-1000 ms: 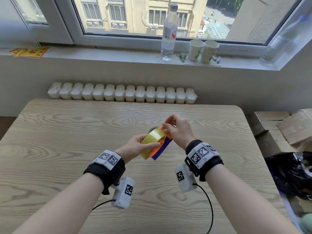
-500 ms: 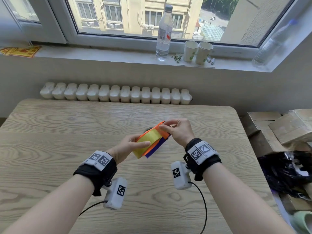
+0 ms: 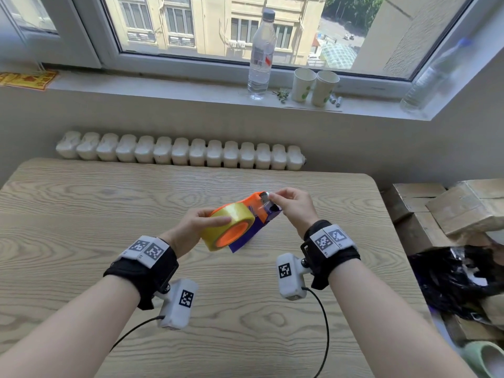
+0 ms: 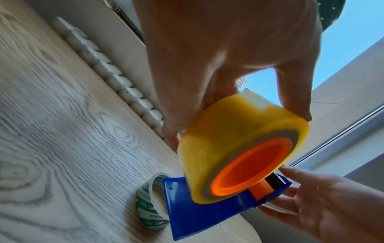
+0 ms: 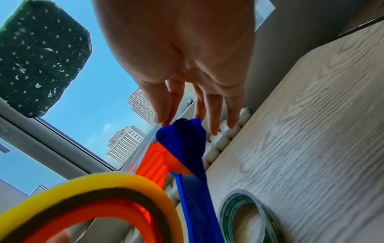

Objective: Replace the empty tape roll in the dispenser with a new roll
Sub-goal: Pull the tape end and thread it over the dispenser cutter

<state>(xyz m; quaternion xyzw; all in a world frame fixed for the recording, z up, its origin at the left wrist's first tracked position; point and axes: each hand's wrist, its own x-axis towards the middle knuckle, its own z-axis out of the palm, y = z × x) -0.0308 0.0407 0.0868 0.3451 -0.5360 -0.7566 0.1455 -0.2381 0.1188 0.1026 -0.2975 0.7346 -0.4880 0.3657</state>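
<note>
Wooden table below window, radiator along far edge. Both hands raised above table centre. Left hand grips yellow tape roll, thumb on top, fingers behind. Roll seated on orange hub of blue-and-orange dispenser. Right hand pinches clear tape end at dispenser's cutter end between thumb and forefinger. Empty roll with green print stands on edge on table under dispenser. Beyond: bottle, two paper cups on windowsill.

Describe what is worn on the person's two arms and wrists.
Both forearms are bare, with no sleeves. Each wrist carries a black fabric wrist strap topped by white plates printed with black square markers. Under each wrist hangs a white boxy camera module with its own marker and a thin black cable.
</note>
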